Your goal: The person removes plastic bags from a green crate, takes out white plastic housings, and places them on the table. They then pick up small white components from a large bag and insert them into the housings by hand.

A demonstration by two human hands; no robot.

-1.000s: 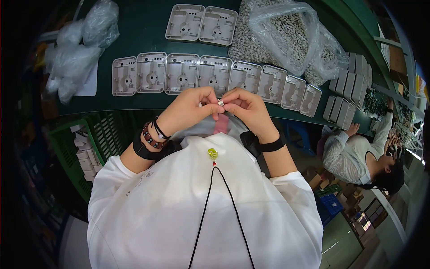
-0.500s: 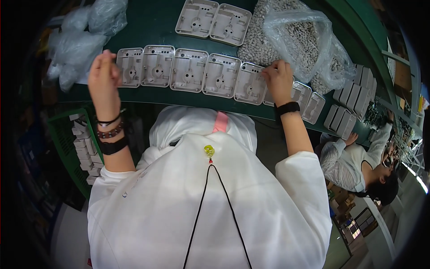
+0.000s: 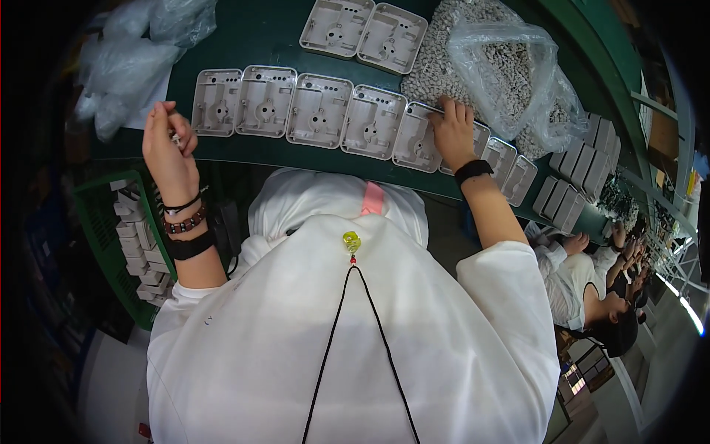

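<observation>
A row of pale grey plastic housings (image 3: 319,111), shaped like shallow open boxes with rounded corners, lies along the near side of the green table. My left hand (image 3: 168,144) is raised by the row's left end, fingers curled around small pale parts (image 3: 175,138) that show partly in the palm. Over on the right, my right hand (image 3: 453,135) bends down over the upper right corner of one housing (image 3: 416,140), fingers close together. Its fingertips are hard to see, and whatever they pinch is hidden. Beyond that hand spreads a heap of small pale parts (image 3: 436,63).
Two more housings (image 3: 362,33) lie farther back. A clear plastic bag (image 3: 510,96) rests on the heap; other plastic bags (image 3: 133,66) lie far left. Stacked grey cases (image 3: 584,163) stand right. A green crate (image 3: 111,244) holds pale parts below left. Another person (image 3: 584,281) sits right.
My left hand has lowered slightly and turned, so the small parts in it now show. My right hand has shifted slightly and bent farther down at the housing's corner. The view has shifted slightly.
</observation>
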